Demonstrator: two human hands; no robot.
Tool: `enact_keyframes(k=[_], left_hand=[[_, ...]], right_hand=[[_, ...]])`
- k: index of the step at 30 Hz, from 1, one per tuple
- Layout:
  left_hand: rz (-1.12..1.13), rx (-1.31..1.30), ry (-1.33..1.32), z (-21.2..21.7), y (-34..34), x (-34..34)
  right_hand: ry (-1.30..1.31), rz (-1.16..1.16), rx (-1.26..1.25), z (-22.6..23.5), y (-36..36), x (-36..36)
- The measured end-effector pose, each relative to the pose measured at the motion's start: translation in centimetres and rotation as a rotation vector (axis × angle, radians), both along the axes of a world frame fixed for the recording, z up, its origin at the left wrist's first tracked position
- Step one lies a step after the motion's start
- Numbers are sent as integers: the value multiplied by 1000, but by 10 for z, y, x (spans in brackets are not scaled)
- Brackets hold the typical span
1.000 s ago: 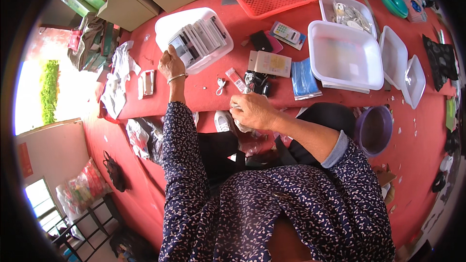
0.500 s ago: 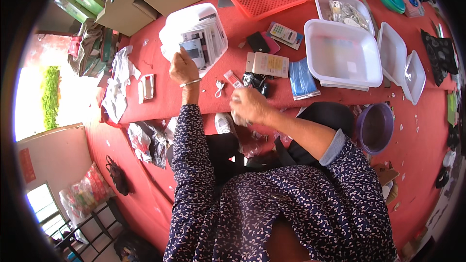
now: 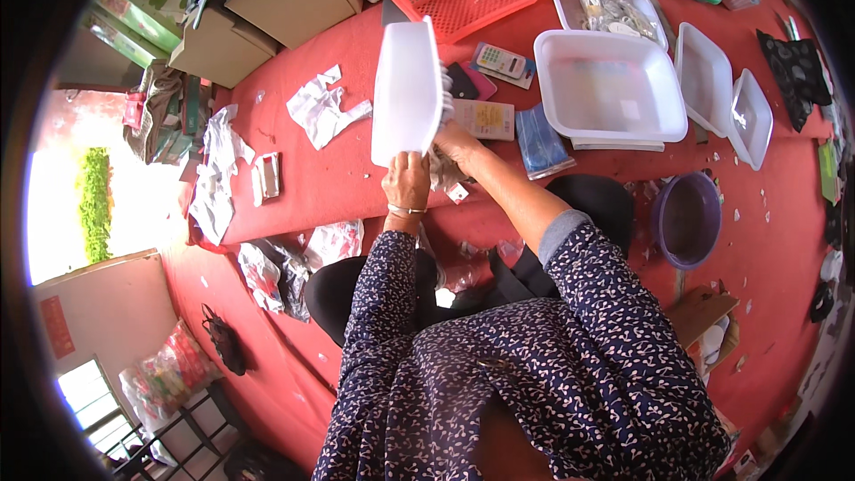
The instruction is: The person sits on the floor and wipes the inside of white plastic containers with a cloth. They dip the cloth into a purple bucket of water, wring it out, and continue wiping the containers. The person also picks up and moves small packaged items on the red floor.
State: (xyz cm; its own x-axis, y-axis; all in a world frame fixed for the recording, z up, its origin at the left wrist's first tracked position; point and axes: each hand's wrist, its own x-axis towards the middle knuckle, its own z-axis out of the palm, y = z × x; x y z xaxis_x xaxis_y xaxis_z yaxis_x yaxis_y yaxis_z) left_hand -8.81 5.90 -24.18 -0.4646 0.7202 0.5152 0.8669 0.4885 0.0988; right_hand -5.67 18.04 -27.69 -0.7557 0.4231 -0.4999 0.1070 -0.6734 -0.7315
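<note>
The white tray (image 3: 408, 93), flat on the desk (image 3: 338, 187) a second ago, now stands tipped on edge; our left hand (image 3: 406, 182) grips its rim, our right hand (image 3: 456, 144) closes on spilled contents.

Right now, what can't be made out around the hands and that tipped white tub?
- Head view: the white tub stands on edge, its contents hidden by its own wall.
- Right hand: fingers hidden behind the tub.
- Left hand: fingertips under the rim.
- Far tray: contents too small.
</note>
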Motion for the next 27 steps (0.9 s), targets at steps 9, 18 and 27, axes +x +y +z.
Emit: enact_keyframes(k=[9, 18, 27], left_hand=[[-38, -272, 83, -29, -3, 6], [576, 233, -290, 12, -57, -125], [851, 1481, -1379, -60, -103, -99]], right_hand=[[-14, -234, 15, 6, 11, 15], [-87, -4, 161, -36, 2, 9], [-408, -45, 659, -35, -9, 22]])
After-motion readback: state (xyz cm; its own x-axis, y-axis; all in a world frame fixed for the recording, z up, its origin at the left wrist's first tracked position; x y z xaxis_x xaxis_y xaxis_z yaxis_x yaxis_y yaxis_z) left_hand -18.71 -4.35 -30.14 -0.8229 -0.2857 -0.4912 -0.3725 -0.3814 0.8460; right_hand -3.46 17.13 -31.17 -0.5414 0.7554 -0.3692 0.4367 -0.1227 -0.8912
